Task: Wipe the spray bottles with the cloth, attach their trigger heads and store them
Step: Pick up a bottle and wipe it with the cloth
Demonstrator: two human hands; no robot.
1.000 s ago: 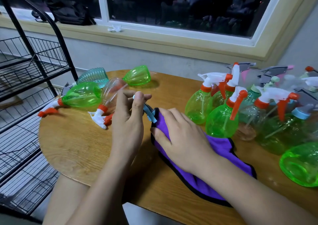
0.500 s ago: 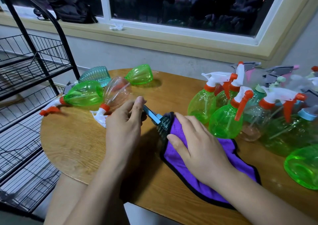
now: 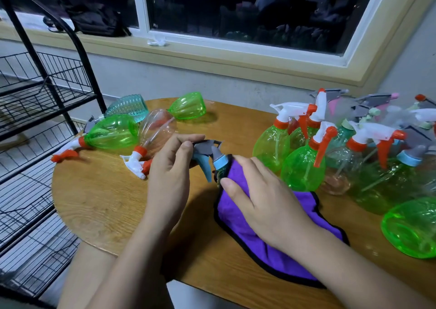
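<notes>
A spray bottle lies at the table's middle, wrapped in a purple cloth (image 3: pixel 245 228) with a black edge; only its neck and its grey and blue trigger head (image 3: pixel 208 154) show. My left hand (image 3: pixel 171 176) pinches that trigger head. My right hand (image 3: pixel 262 200) lies over the cloth with its fingers curled around the covered bottle. Several green and clear spray bottles (image 3: pixel 304 169) with orange and white heads stand upright at the right.
Lying bottles sit at the table's far left: a green one (image 3: pixel 111 131), a clear one (image 3: pixel 157 127), a teal one (image 3: pixel 128 106) and a headless green one (image 3: pixel 187 105). A black wire shelf rack (image 3: pixel 40 110) stands left of the round wooden table (image 3: pixel 99 204). Another green bottle (image 3: pixel 412 226) lies at the right edge.
The bottle has turned in the cloth: the trigger head now points up and toward me, and more of its blue collar shows. My left hand shifted with it.
</notes>
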